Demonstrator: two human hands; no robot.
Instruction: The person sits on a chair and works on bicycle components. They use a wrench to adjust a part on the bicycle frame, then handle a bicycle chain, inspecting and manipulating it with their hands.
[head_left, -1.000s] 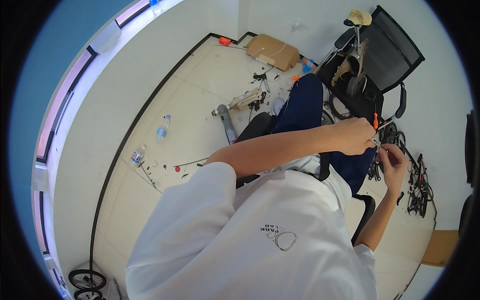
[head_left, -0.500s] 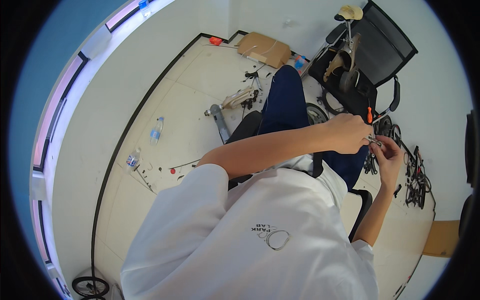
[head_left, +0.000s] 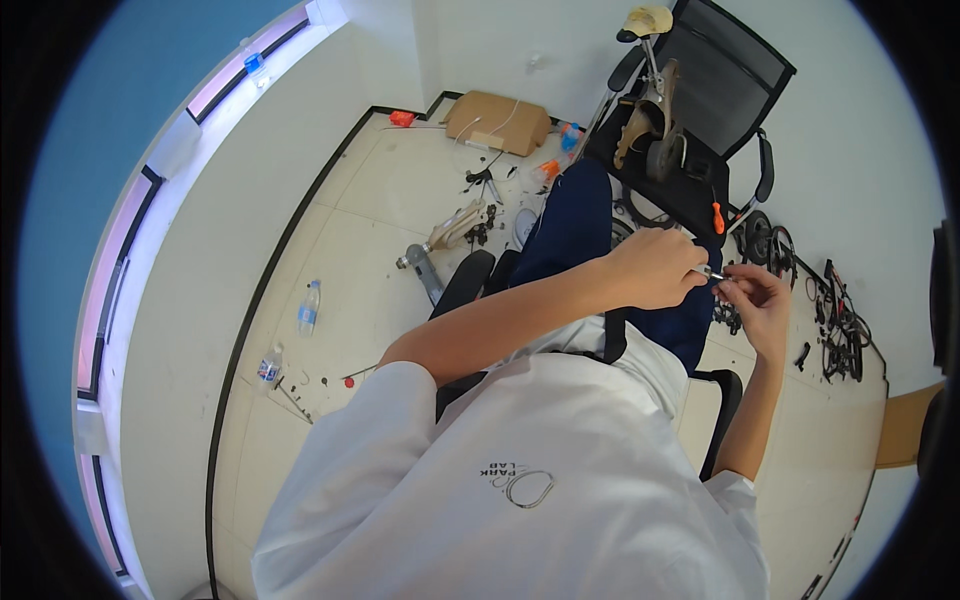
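Observation:
Above my lap my left hand (head_left: 655, 267) is closed in a fist around a small silver metal tool (head_left: 705, 271). Only the tool's end sticks out past the fingers, so its exact kind does not show. Just to the right, my right hand (head_left: 762, 308) pinches a small metal piece at the tool's tip between thumb and fingers. Most of that piece is hidden by the fingertips. Beyond both hands, an orange-handled screwdriver (head_left: 718, 217) lies at the front of a black office chair seat.
The black mesh chair (head_left: 735, 75) holds a part of a small bicycle frame with a saddle (head_left: 648, 20). Wheels and dark bicycle parts (head_left: 842, 325) lie at right. On the left floor are plastic bottles (head_left: 309, 308), a beige-grey frame piece (head_left: 424, 272) and a cardboard box (head_left: 497, 122).
The view has shifted, so the surroundings sit differently in it. My hands have drawn slightly apart, and more of the metal between them shows. Both keep their grip.

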